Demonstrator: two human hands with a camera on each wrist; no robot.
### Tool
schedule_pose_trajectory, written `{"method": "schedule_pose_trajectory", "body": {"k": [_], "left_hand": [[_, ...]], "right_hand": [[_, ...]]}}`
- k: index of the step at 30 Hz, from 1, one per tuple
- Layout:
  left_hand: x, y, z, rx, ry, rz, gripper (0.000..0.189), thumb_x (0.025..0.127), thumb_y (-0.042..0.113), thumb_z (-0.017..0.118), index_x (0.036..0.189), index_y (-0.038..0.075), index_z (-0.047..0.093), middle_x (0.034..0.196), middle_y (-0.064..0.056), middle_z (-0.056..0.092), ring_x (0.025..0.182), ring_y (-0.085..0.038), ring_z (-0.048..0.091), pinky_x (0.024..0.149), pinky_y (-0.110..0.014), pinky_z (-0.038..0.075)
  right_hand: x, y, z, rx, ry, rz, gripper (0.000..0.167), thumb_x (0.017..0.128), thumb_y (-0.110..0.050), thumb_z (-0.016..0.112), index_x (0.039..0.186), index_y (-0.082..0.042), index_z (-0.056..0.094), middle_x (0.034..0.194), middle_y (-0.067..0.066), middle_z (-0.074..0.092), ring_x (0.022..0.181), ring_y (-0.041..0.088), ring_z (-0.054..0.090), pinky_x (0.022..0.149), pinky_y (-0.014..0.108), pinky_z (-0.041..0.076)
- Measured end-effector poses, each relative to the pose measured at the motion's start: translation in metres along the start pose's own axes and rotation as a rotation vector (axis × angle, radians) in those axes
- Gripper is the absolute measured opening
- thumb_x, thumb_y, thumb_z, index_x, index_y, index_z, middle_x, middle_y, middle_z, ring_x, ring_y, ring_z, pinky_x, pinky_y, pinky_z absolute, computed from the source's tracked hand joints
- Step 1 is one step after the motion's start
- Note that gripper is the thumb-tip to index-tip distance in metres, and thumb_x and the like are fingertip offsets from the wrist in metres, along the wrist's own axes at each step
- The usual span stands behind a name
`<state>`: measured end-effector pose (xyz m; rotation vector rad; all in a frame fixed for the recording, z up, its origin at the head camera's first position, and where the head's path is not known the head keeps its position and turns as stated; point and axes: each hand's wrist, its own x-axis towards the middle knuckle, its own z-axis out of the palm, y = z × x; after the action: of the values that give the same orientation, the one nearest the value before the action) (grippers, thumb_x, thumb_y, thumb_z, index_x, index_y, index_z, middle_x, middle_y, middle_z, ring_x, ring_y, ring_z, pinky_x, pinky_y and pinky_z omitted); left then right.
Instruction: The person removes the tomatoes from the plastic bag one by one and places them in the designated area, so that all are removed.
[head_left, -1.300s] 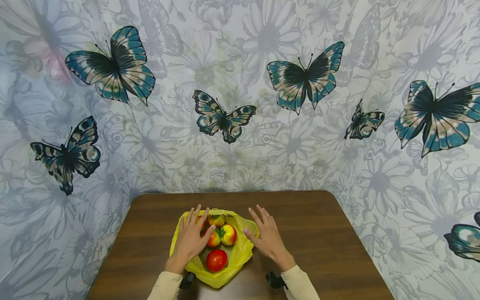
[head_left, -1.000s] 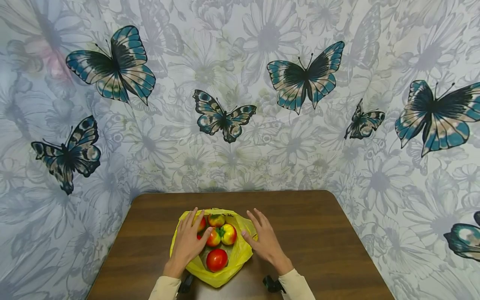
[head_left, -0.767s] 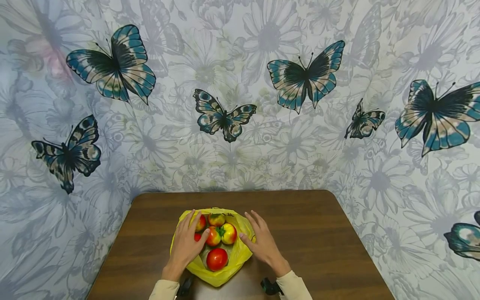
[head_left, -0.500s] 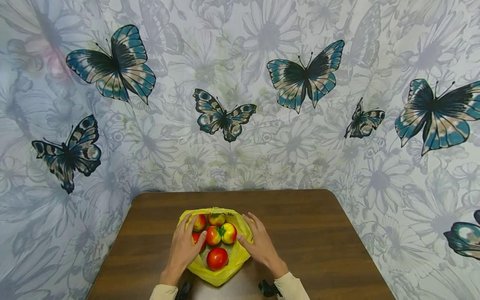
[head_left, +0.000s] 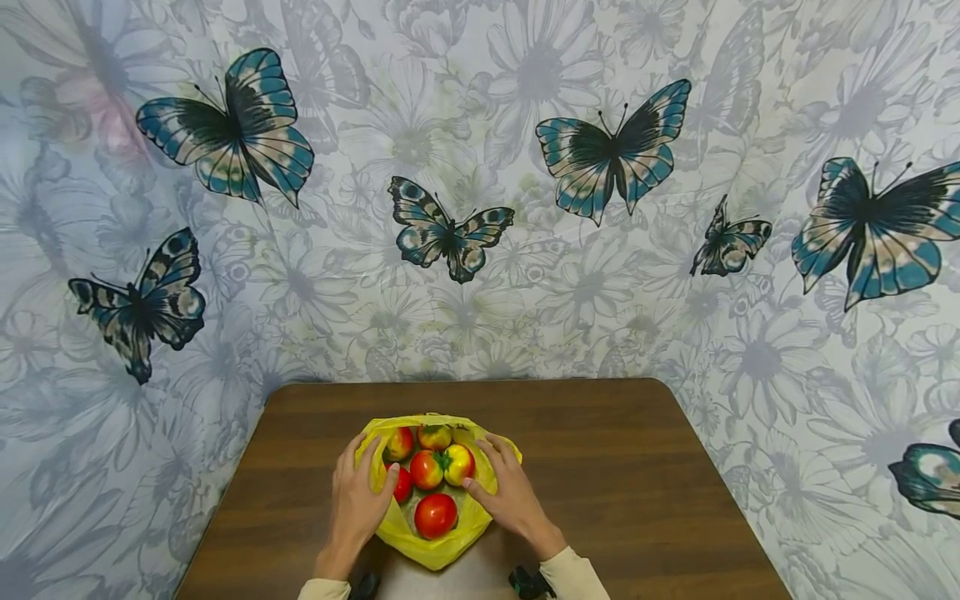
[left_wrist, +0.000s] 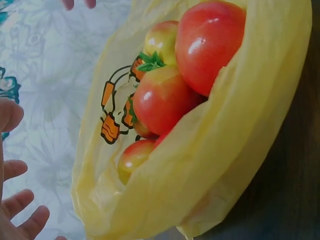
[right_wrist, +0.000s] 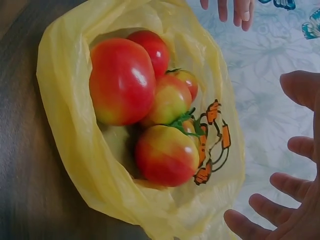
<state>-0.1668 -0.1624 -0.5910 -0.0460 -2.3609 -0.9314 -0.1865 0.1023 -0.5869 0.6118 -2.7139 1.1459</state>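
Observation:
A yellow plastic bag (head_left: 437,552) lies on the table, its mouth wide and facing up. Inside are several tomatoes; the nearest is a big red tomato (head_left: 436,516), and behind it a yellow-and-red tomato (head_left: 459,464) has a green stem. My left hand (head_left: 356,502) is at the bag's left side, fingers spread and slightly bent. At the right side my right hand (head_left: 513,498) mirrors it, thumb over the bag's edge in the head view. Both wrist views show relaxed fingers with nothing held. An orange-and-black print (right_wrist: 212,142) marks the bag's inner wall.
The brown wooden table (head_left: 615,467) has rounded far corners and stands against a wall (head_left: 585,317) papered with grey flowers and teal butterflies. A black wrist camera (head_left: 529,583) shows below my right hand.
Both hands have come down and back toward the person. My right hand has also moved left, closer over the bag's right side, and my left hand slightly left, uncovering more tomatoes.

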Motion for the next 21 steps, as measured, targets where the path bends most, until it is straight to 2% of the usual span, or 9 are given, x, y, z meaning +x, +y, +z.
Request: {"method": "schedule_pose_trajectory", "body": {"k": [6, 12, 16, 21], "left_hand": [[-0.003, -0.009, -0.001, -0.013, 0.013, -0.040, 0.051, 0.082, 0.021, 0.075, 0.128, 0.006, 0.062, 0.145, -0.022, 0.044, 0.131, -0.043, 0.040, 0.101, -0.061, 0.032], [-0.005, -0.018, -0.003, -0.039, 0.008, -0.058, 0.050, 0.081, 0.020, 0.077, 0.128, 0.007, 0.064, 0.148, -0.024, 0.041, 0.132, -0.049, 0.038, 0.100, -0.068, 0.033], [-0.007, -0.023, -0.004, -0.051, -0.030, -0.086, 0.052, 0.080, 0.020, 0.079, 0.128, 0.008, 0.064, 0.149, -0.025, 0.038, 0.131, -0.051, 0.038, 0.099, -0.069, 0.034], [-0.011, -0.030, -0.005, -0.100, -0.120, -0.162, 0.053, 0.083, 0.024, 0.077, 0.131, 0.008, 0.063, 0.152, -0.026, 0.033, 0.132, -0.055, 0.037, 0.098, -0.073, 0.034]], "right_hand": [[0.001, -0.001, 0.007, 0.002, -0.026, 0.007, 0.066, 0.091, -0.052, 0.061, 0.146, -0.020, 0.045, 0.153, 0.014, 0.038, 0.134, 0.037, 0.048, 0.104, 0.059, 0.045], [0.004, 0.001, 0.014, -0.001, -0.042, 0.010, 0.067, 0.089, -0.048, 0.065, 0.145, -0.017, 0.045, 0.151, 0.014, 0.040, 0.131, 0.038, 0.051, 0.104, 0.059, 0.045], [0.007, 0.002, 0.017, -0.004, -0.053, 0.012, 0.068, 0.088, -0.046, 0.066, 0.146, -0.017, 0.046, 0.151, 0.014, 0.041, 0.131, 0.038, 0.050, 0.104, 0.059, 0.044], [0.008, 0.006, 0.023, -0.026, -0.064, 0.025, 0.069, 0.086, -0.044, 0.069, 0.146, -0.019, 0.045, 0.151, 0.013, 0.041, 0.133, 0.038, 0.049, 0.106, 0.058, 0.043]]}}
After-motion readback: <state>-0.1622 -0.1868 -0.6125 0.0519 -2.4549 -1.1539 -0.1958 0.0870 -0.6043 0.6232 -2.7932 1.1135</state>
